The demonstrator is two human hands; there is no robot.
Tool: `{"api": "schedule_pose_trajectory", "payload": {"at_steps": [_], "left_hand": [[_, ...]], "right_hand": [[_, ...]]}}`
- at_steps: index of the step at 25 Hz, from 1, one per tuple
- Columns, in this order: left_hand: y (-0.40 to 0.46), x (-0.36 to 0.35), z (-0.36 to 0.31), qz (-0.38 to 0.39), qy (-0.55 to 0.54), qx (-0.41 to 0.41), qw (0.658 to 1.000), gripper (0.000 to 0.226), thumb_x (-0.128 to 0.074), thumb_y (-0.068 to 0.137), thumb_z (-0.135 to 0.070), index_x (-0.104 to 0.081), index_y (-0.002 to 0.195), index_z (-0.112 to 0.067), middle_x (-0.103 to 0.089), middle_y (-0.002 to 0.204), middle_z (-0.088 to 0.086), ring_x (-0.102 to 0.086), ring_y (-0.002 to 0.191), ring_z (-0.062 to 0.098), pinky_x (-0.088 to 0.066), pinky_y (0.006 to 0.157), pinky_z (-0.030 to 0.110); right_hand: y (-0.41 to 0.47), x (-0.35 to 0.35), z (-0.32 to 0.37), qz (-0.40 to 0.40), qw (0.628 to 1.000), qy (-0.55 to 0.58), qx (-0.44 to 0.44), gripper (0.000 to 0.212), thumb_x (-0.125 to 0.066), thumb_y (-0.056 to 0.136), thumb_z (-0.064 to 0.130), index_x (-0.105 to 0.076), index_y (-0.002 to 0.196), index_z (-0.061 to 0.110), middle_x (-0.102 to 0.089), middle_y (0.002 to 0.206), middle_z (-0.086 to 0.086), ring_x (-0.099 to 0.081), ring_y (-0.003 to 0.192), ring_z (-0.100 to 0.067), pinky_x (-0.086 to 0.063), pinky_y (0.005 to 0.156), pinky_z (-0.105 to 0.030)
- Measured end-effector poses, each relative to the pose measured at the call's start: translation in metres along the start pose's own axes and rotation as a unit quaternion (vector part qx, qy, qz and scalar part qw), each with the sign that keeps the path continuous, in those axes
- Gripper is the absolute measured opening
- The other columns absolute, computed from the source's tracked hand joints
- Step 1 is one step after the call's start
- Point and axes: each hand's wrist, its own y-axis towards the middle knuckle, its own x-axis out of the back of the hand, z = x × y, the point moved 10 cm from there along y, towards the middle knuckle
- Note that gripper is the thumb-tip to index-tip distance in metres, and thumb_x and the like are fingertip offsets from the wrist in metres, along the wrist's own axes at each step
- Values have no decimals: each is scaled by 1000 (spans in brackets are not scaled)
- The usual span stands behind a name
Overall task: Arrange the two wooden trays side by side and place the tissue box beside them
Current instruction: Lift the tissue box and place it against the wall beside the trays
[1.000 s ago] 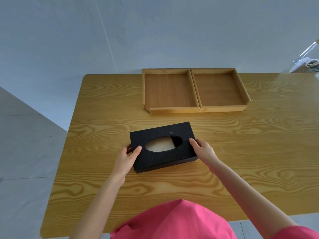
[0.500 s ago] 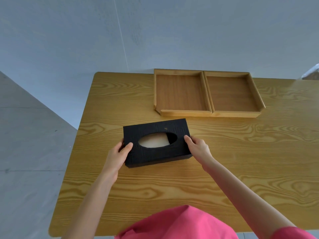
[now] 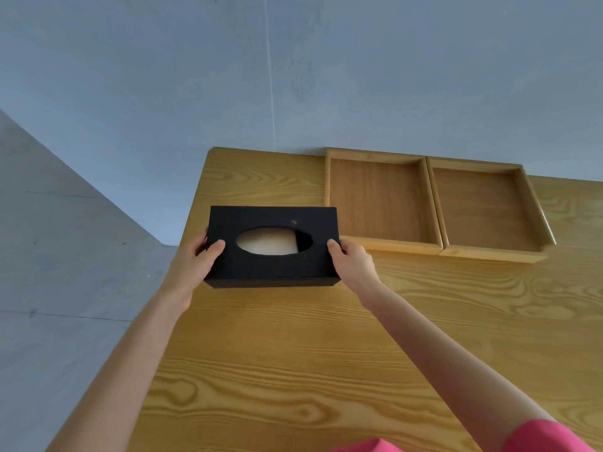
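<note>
Two hands pinch the black tissue box point(image 3: 272, 246) by its short ends, left hand point(image 3: 195, 265) and right hand point(image 3: 354, 265); its long axis runs across the frame, the wooden trays point(image 3: 434, 203) touching each other just to its upper right on the tabletop point(image 3: 326, 353).

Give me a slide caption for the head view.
Both hands grip a black tissue box left of two side-by-side wooden trays.

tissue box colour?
Black tissue box, pale inside its oval opening; head view, the only one, shows it.
</note>
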Motion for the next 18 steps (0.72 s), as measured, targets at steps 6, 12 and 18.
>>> {"api": "schedule_pose_trajectory", "payload": {"at_steps": [6, 12, 18], "left_hand": [[40, 24, -23, -12, -42, -16, 999, 34, -47, 90, -20, -50, 123, -29, -59, 121, -3, -54, 111, 17, -42, 100, 39], [90, 36, -44, -24, -33, -28, 999, 34, -46, 88, -17, -54, 117, -33, -61, 113, -4, -56, 107, 17, -44, 94, 33], [140, 32, -63, -15, -20, -39, 999, 31, -46, 89, -21, -52, 116, -33, -59, 109, -7, -55, 99, 13, -41, 79, 25]], "right_hand": [[35, -13, 41, 8, 1000, 18, -2, 28, -34, 95, 34, -54, 95, 14, -50, 71, 5, -45, 60, -9, -37, 51, -23], [74, -22, 74, 7, 1000, 9, 3, 32, -35, 95, 31, -55, 106, 9, -51, 74, 2, -45, 59, -9, -35, 48, -21], [113, -29, 99, 13, 999, 39, 10, 35, -37, 95, 30, -47, 122, 10, -51, 86, 4, -46, 69, -6, -37, 55, -16]]}}
